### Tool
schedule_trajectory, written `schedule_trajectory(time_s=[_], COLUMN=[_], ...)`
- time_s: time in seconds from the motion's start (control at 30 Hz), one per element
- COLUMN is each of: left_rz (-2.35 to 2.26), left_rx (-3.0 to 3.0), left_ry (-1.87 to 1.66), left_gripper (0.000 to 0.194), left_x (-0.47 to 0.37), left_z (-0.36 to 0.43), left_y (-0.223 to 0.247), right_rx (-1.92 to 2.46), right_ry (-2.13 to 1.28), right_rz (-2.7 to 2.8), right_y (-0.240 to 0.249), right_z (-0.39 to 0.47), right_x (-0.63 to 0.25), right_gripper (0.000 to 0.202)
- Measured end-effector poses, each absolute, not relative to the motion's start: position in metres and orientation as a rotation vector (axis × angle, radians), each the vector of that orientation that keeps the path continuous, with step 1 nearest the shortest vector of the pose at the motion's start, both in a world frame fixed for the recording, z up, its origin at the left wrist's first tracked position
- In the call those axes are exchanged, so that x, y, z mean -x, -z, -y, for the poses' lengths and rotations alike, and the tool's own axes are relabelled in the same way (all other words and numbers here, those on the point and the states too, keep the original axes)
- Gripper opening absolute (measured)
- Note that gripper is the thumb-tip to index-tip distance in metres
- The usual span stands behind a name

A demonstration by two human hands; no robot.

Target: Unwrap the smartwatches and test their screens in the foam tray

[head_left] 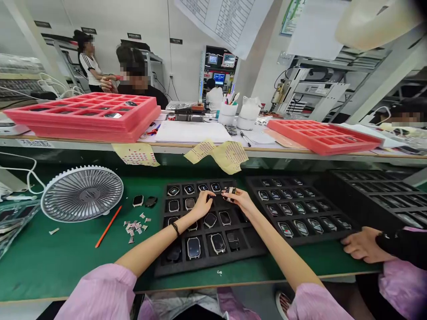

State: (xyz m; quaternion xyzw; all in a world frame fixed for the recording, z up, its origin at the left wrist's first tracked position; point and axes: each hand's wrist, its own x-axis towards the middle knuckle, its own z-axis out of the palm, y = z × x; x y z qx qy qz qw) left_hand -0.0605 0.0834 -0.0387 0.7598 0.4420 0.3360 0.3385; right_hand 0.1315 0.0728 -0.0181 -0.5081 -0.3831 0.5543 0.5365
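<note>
A black foam tray [208, 263] lies on the green bench in front of me, with several watch cases in its compartments. Over its upper middle, my left hand [203, 204] has its fingers pressed together; whether they pinch anything is hidden. Just to the right, my right hand [240, 200] holds a small dark watch part [230, 194] with a pale strip on it, near the tray's upper right. Two watch cases, one light-rimmed [138, 201] and one dark [151, 202], rest on the bench left of the tray.
A grey fan [83, 193], an orange stick [108, 226] and small pale pieces [135, 228] lie left. Another filled black tray [293, 200] sits right, near a co-worker's hand [363, 244]. Red trays [90, 126] stand on the shelf, with people beyond.
</note>
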Motion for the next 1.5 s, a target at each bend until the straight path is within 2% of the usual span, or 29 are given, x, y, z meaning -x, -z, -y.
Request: schedule_trajectory(time_s=[0.1, 0.2, 0.3, 0.4, 0.6, 0.83, 1.07, 1.2, 1.3, 1.5], left_rz=[-1.178, -1.114, -0.815, -0.62, -0.782, -1.049, -1.167, -1.137, -1.07, -0.977], left_rx=[-2.054, -2.174, -2.287, -2.283, -2.343, -2.47, -2.465, -2.487, -2.542, -2.617], left_ry=[-0.804, -0.802, -0.791, -0.735, -0.721, -0.53, -0.529, -0.567, -0.539, -0.411], left_gripper=[0.028, 0.049, 0.067, 0.062, 0.048, 0.049, 0.05, 0.055, 0.047, 0.049], left_x=[0.055, 0.053, 0.046, 0.036, 0.031, 0.041, 0.023, -0.003, -0.013, 0.014], left_z=[-0.081, -0.079, -0.082, -0.089, -0.101, -0.114, -0.145, -0.158, -0.158, -0.142], left_y=[0.03, 0.012, -0.004, -0.01, -0.014, -0.012, -0.027, -0.013, 0.007, 0.022], right_rx=[1.189, 1.144, 1.092, 1.076, 1.134, 1.308, 1.462, 1.503, 1.522, 1.587], right_ry=[-1.37, -1.444, -1.522, -1.545, -1.422, -1.049, -0.641, -0.441, -0.283, -0.107], right_rz=[0.92, 0.931, 0.954, 0.978, 1.031, 1.154, 1.423, 1.588, 1.679, 1.757], right_y=[0.018, 0.017, 0.015, 0.016, 0.017, 0.032, 0.052, 0.053, 0.049, 0.047], right_z=[-0.072, -0.071, -0.068, -0.066, -0.07, -0.085, -0.091, -0.086, -0.081, -0.075], right_x=[-0.134, -0.138, -0.14, -0.138, -0.141, -0.152, -0.157, -0.152, -0.15, -0.15], right_gripper=[0.038, 0.039, 0.041, 0.035, 0.031, 0.046, 0.04, 0.033, 0.029, 0.035])
